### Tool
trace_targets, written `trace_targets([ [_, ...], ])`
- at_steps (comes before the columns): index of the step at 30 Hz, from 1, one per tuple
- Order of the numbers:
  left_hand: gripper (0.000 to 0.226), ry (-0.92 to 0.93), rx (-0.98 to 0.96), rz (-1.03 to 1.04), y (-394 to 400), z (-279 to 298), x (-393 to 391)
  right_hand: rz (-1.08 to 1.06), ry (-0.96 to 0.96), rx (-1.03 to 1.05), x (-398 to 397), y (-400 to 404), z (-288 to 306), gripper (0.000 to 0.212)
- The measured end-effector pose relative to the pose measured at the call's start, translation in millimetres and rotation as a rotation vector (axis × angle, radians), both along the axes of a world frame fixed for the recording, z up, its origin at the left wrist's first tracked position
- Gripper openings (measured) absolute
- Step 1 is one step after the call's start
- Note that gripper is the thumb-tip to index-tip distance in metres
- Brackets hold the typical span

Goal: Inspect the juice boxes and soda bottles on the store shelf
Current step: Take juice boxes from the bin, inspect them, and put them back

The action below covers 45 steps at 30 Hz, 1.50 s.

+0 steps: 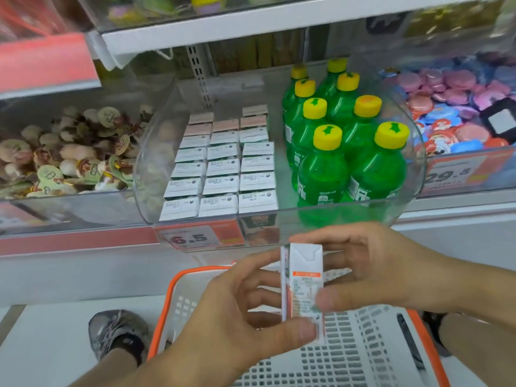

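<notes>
A white basket with an orange rim is seen lowest in view, on the floor, with a shoe just beside its left edge. Above the basket, one juice box is held upright between both hands. It is pinched by the left hand, whose thumb is pressed against its lower front corner while the curled fingers are set behind its left side. The right hand is curled round the box from the right, its thumb laid on the printed face and its fingers reaching behind the top.

Beyond the hands, a clear bin is set on the shelf, with a price tag fixed below its front. The remaining juice boxes are packed in three rows in the bin's left part. Green soda bottles with yellow caps are stood just beside them on the right. Bins of small wrapped sweets are seen to the left, and round pink and blue packs to the right.
</notes>
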State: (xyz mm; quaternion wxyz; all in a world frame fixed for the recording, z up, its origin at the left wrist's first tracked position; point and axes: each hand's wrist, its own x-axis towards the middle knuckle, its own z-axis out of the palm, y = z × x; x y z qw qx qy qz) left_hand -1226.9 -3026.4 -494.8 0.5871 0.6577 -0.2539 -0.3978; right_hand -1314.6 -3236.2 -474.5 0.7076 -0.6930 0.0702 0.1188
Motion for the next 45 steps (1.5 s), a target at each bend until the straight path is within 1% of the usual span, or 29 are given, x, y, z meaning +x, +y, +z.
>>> trace_targets([
  [3,0.071,0.031,0.005,-0.045,1,-6,4,-0.027,0.034,-0.003,-1,0,-4,0.065],
  [7,0.071,0.045,-0.023,-0.080,0,-8,10,-0.114,0.033,-0.047,3,1,-1,0.061],
  [10,0.082,0.097,-0.053,-0.137,0,-6,15,-0.168,0.046,-0.052,5,2,1,0.057],
  [12,0.082,0.089,-0.052,-0.168,0,-6,17,-0.187,0.065,-0.066,5,3,1,0.062],
  [14,0.073,0.012,-0.034,-0.185,0,-6,18,-0.192,0.075,-0.122,3,5,3,0.066],
  [15,0.070,-0.047,-0.022,-0.193,0,-5,19,-0.192,0.075,-0.158,2,6,4,0.065],
  [17,0.068,-0.183,-0.004,-0.202,-1,-4,19,-0.183,0.064,-0.215,1,10,6,0.054],
  [19,0.059,-0.377,0.022,-0.169,-4,-2,19,-0.197,0.052,-0.278,1,13,7,0.045],
  [21,0.052,-0.619,0.051,-0.116,-6,-2,19,-0.231,0.043,-0.332,1,13,5,0.046],
  [22,0.051,-0.691,0.047,-0.090,-7,-2,20,-0.239,0.042,-0.344,2,14,4,0.046],
  [23,0.051,-0.723,0.034,-0.069,-8,-2,20,-0.238,0.038,-0.341,3,13,3,0.045],
  [27,0.046,-0.718,-0.025,-0.032,-6,0,26,-0.182,0.022,-0.259,5,14,4,0.043],
  [30,0.041,-0.743,-0.004,-0.046,-4,-1,31,-0.156,0.018,-0.211,4,11,5,0.039],
  [32,0.042,-0.780,0.009,-0.054,-4,-1,32,-0.167,0.011,-0.177,4,9,4,0.036],
  [35,0.048,-0.847,0.002,-0.046,-8,0,30,-0.183,-0.028,-0.228,4,10,3,0.030],
  [37,0.049,-0.846,-0.021,-0.028,-12,1,30,-0.189,-0.036,-0.259,5,11,1,0.029],
  [41,0.043,-0.823,-0.024,-0.010,-13,2,36,-0.127,0.019,-0.172,5,12,-1,0.027],
  [42,0.041,-0.830,-0.020,-0.016,-13,1,37,-0.143,0.039,-0.143,6,12,0,0.028],
  [45,0.036,-0.851,-0.013,-0.026,-11,-1,38,-0.277,0.096,-0.042,8,11,1,0.026],
])
